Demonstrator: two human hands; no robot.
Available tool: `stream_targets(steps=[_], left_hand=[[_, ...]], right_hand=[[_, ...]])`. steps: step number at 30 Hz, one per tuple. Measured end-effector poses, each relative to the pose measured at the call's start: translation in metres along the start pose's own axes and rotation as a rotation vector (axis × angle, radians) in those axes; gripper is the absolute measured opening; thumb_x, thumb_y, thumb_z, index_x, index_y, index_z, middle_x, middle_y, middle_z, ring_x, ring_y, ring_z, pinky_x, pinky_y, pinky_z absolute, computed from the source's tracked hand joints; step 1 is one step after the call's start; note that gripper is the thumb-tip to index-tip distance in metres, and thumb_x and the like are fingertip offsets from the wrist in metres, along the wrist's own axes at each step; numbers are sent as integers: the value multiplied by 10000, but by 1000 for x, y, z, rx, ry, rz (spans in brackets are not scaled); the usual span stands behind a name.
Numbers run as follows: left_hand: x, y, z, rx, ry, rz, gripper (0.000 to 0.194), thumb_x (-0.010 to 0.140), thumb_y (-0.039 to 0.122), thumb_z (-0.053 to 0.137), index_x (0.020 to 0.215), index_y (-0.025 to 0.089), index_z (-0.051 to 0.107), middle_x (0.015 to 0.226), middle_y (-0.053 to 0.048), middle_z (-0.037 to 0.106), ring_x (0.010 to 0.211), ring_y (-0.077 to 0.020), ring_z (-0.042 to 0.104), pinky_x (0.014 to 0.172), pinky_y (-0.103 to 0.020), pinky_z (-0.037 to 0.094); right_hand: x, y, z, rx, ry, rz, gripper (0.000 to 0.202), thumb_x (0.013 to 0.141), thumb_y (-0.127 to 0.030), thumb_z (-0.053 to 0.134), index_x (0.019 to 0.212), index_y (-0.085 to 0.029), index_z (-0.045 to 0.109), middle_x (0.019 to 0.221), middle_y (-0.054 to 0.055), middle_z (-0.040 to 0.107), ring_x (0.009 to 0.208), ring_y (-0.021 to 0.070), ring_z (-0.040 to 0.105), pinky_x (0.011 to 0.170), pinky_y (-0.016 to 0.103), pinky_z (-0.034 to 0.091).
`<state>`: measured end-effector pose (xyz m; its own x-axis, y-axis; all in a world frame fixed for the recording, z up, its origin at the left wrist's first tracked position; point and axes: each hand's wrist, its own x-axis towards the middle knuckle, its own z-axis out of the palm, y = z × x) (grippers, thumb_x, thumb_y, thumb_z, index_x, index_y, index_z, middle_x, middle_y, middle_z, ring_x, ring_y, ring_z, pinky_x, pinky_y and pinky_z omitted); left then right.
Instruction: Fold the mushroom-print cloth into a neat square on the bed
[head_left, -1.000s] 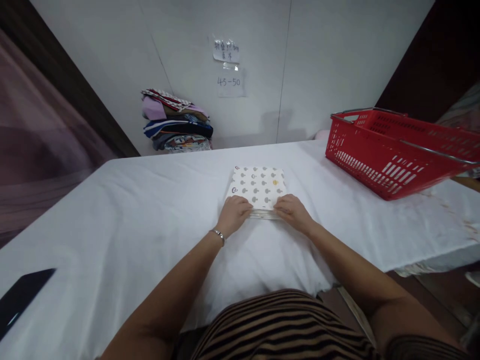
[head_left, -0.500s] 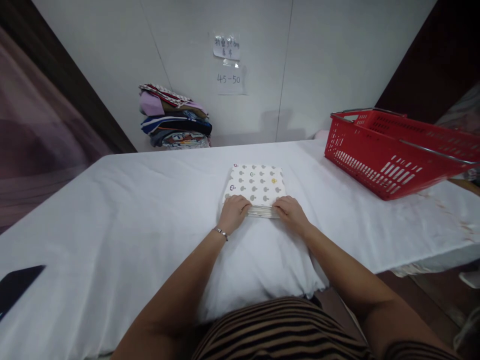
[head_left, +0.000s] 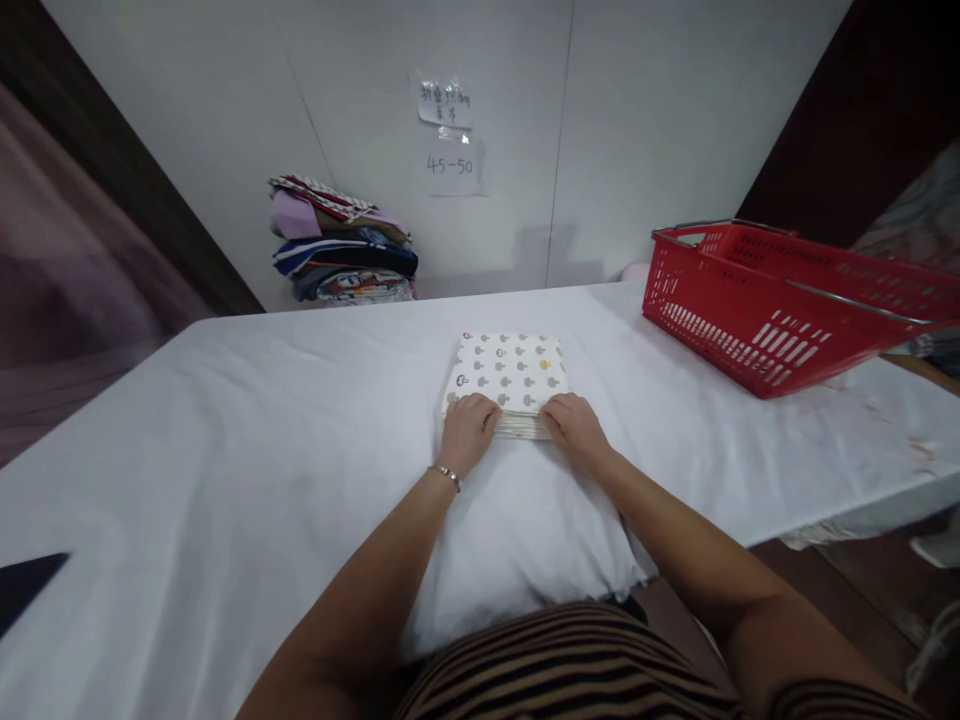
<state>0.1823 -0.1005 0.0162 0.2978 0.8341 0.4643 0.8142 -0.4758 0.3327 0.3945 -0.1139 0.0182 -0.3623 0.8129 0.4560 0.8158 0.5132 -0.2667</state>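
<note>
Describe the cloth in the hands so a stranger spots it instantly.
On the white-covered table, left of the red basket, both hands grip a folded cloth. Unlike the piled fabrics, it is white with grey mushroom-like prints.

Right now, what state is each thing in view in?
Cloth: folded in layers, lying flat
Left hand: gripping cloth's near edge
Right hand: gripping the same edge
Clothes: folded, stacked
Basket: upright, handles down, contents unclear
Tablecloth: spread, wrinkled
Lower note: stuck to wall
</note>
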Motion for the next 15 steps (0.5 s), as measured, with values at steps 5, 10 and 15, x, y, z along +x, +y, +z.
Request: stream_targets(steps=[5, 10, 15], left_hand=[[-6, 8, 6, 61, 119, 160, 163, 832, 142, 487, 844, 229, 625, 1060, -37, 592, 1013, -197, 495, 863, -369, 361], [1, 21, 9, 156, 48, 290, 177, 841, 169, 501, 810, 250, 656, 1160, -25, 573, 1156, -217, 433, 932, -399, 342], [10, 27, 14, 184, -18, 322, 196, 862, 201, 486, 772, 238, 656, 1182, -8, 568, 1185, -212, 417, 938, -400, 345]], right_hand=[[1, 2, 4, -3, 12, 36, 163, 907, -216, 433, 807, -193, 560, 832, 37, 581, 805, 179, 487, 727, 300, 346], [1, 3, 5, 17, 26, 22, 177, 916, -226, 422, 800, -199, 553, 819, 32, 579, 791, 174, 490, 719, 294, 346], [1, 4, 5, 10, 37, 3, 187, 921, -245, 422, 806, -198, 562, 811, 33, 583, 778, 174, 491, 711, 295, 344]])
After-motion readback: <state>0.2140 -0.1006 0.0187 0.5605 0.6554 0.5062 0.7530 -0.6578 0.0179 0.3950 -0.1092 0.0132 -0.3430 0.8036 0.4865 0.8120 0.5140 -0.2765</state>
